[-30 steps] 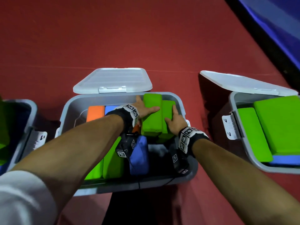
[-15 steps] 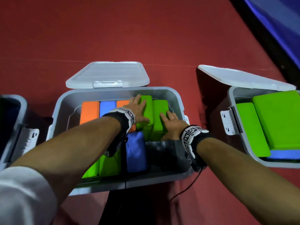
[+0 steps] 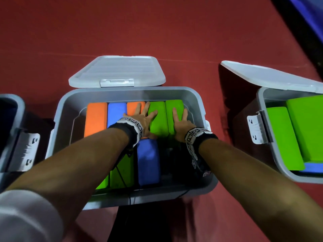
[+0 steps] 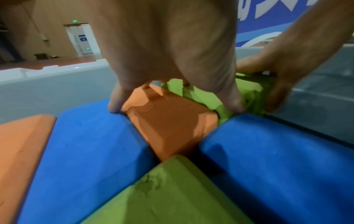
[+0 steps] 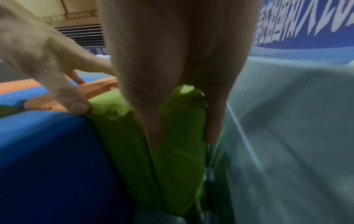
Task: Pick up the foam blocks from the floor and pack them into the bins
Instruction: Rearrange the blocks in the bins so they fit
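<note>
From the head view, we press both hands flat into the middle bin: our left hand spreads across the orange block and a green block, our right hand lies on the green block at three o'clock, seating the back row. The left wrist view shows straight fingers gripping nothing. The right wrist view shows fingers flat on green foam. Next, we judge, the gap at five o'clock needs filling.
</note>
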